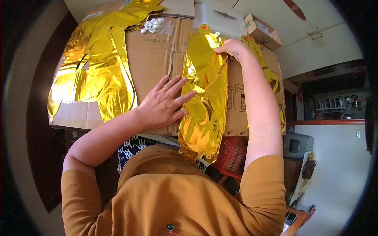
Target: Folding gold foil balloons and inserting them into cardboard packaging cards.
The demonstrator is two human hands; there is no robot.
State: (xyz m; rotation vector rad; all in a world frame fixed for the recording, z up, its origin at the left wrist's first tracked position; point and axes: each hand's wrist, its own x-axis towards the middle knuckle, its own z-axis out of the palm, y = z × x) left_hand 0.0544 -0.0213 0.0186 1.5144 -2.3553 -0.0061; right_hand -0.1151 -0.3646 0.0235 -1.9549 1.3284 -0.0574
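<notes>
A flat gold foil balloon (208,114) lies lengthwise before me on the cardboard surface (151,59), its near end hanging over the edge close to my body. Fingers spread, my left hand (161,104) rests palm down, with its fingertips on the balloon's left edge. At the far right edge, my right hand (235,48) has its thumb and fingers closed on the foil. The foil is creased across the middle and has small tabs at both ends.
Several more flat gold foil balloons (112,74) are piled on the left. A white bundle (152,25) lies beside thin clear straws at the back. Further gold foil (271,75) lies right of my right arm, near a small open carton (263,32). Below the edge stands a red basket (233,155).
</notes>
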